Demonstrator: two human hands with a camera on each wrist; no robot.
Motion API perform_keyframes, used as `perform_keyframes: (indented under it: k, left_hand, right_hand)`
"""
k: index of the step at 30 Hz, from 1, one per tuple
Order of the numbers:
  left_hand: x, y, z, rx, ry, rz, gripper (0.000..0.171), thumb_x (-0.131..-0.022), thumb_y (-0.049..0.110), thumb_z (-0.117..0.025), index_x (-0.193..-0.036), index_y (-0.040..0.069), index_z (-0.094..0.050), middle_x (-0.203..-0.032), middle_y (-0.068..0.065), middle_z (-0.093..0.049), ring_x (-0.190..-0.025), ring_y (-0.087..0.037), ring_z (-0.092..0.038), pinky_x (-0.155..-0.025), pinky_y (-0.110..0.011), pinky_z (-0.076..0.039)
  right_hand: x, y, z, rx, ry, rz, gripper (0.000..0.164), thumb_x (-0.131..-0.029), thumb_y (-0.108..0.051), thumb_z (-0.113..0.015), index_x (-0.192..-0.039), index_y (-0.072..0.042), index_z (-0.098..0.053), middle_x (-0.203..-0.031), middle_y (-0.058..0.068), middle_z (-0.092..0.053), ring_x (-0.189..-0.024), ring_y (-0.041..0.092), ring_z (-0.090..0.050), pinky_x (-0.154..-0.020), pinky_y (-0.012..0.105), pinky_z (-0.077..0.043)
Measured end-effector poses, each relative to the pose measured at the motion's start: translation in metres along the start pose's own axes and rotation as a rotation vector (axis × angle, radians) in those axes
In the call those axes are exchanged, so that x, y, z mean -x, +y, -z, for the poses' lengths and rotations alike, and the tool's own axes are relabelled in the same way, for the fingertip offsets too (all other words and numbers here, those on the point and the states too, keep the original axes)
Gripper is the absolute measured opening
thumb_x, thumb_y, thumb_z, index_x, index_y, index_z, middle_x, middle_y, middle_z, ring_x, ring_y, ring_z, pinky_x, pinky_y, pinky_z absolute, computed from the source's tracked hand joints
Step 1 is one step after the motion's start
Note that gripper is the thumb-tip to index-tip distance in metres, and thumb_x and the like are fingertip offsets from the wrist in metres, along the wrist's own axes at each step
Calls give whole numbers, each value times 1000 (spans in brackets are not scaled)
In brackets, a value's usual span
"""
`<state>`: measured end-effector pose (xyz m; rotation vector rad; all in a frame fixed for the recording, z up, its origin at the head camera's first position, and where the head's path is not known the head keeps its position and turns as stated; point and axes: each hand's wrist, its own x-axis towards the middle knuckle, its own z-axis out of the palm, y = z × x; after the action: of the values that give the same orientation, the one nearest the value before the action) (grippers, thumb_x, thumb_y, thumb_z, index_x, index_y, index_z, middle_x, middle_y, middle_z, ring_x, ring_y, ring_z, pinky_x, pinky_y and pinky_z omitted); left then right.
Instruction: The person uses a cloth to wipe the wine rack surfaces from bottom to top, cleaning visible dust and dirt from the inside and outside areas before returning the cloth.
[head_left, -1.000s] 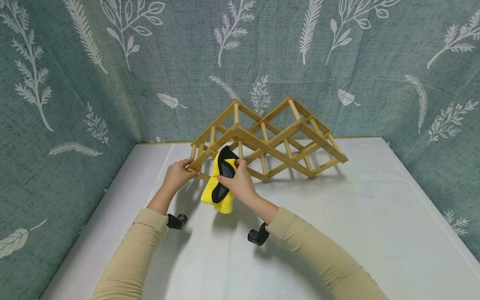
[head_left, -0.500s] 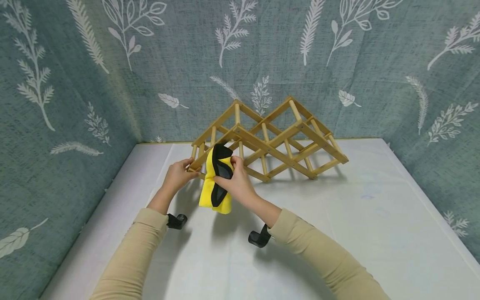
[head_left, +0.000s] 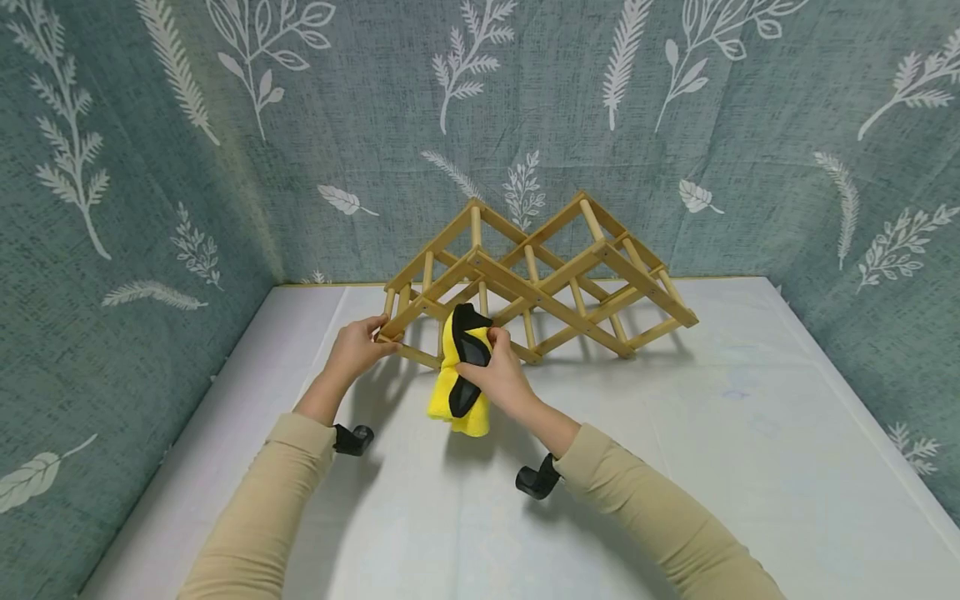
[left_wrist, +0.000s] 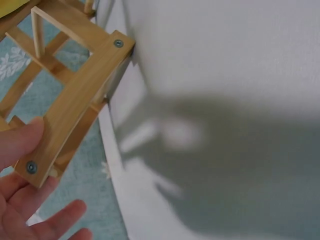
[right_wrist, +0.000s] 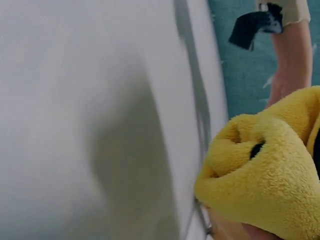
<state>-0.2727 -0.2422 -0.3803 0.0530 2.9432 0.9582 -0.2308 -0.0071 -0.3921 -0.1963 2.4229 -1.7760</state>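
Observation:
A light wooden lattice wine rack (head_left: 517,282) stands on the white-covered table in a zigzag shape. My left hand (head_left: 352,346) grips its lower left end; in the left wrist view the thumb lies on the bar (left_wrist: 75,107), with fingers beneath it. My right hand (head_left: 504,377) pinches a folded yellow plush cloth (head_left: 444,398) with black trim and a dark grey patch. It is held in front of the rack's left part, covering some of the bars behind. From the right wrist, the cloth's fluffy folds (right_wrist: 250,195) hide most of the right hand.
Behind the rack hangs a blue-green curtain (head_left: 375,150) with white leaf prints, also along both sides. A white sheet (head_left: 712,450) covers the table. Black camera mounts (head_left: 352,440) sit on both wrists.
My right hand shifted the cloth slightly left, then back to the right and a little nearer, uncovering the rack's lower left bars. The left hand and the rack stay in place.

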Motion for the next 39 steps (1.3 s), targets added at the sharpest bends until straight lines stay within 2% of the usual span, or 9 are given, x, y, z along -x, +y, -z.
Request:
perform_keyframes:
  k: [3, 6, 11, 14, 22, 29, 35, 39]
  left_hand:
    - [-2, 0, 3, -66, -14, -26, 62, -85, 21, -65, -137, 0, -39, -131, -25, -48, -118, -43, -44, -95, -53, -38]
    - [-4, 1, 9, -141, -49, -38, 61, -85, 26, -65, -137, 2, -42, -127, -25, -51, -114, -42, -48, -89, -52, -41]
    - [-9, 5, 17, -211, -149, -41, 61, -88, 36, -60, -137, 4, -43, -133, -24, -46, -120, -42, -43, -94, -54, -38]
    - [-11, 6, 20, -241, -187, -42, 60, -90, 41, -56, -136, 5, -44, -133, -23, -47, -120, -41, -43, -94, -53, -38]
    - [-11, 13, 24, -308, -201, -39, 59, -91, 43, -52, -135, 4, -45, -124, -22, -55, -115, -39, -48, -90, -51, -41]
    - [-13, 17, 24, -309, -211, -48, 46, -92, 40, -52, -121, 6, -59, -106, -17, -64, -100, -33, -57, -81, -46, -45]
    - [-14, 19, 25, -331, -218, -28, 51, -93, 37, -51, -129, 1, -51, -115, -22, -60, -107, -37, -54, -87, -49, -43]
    - [-15, 20, 24, -337, -224, -15, 52, -93, 36, -51, -132, 0, -48, -119, -24, -57, -110, -38, -52, -90, -50, -42]
  right_hand:
    - [-1, 6, 1, 51, -2, -13, 70, -81, -20, -68, -134, -2, -27, -136, 22, -39, -120, 32, -45, -98, 41, -40]
    - [1, 7, 0, 89, -42, -42, 70, -80, -21, -68, -134, -1, -28, -131, 24, -44, -115, 33, -49, -94, 41, -43]
    - [2, 10, -9, 118, -137, -139, 72, -81, -23, -67, -137, 1, -28, -131, 24, -45, -115, 32, -50, -93, 41, -44]
    - [-2, 13, -19, 100, -167, -184, 70, -81, -21, -66, -136, 2, -30, -131, 22, -45, -115, 30, -50, -92, 38, -45]
    - [-19, 24, -44, 1, -167, -266, 51, -81, -14, -65, -122, 5, -42, -114, 18, -52, -103, 28, -55, -83, 34, -49]
    - [-26, 20, -55, -38, -149, -297, 51, -80, -14, -66, -121, 4, -41, -115, 17, -52, -101, 27, -56, -74, 33, -51]
    - [-29, 16, -56, -105, -136, -316, 49, -80, -12, -66, -121, 2, -43, -116, 16, -52, -101, 26, -56, -78, 32, -51]
    - [-30, 14, -57, -107, -145, -322, 47, -81, -14, -66, -121, 0, -45, -114, 13, -54, -97, 24, -58, -75, 30, -51]
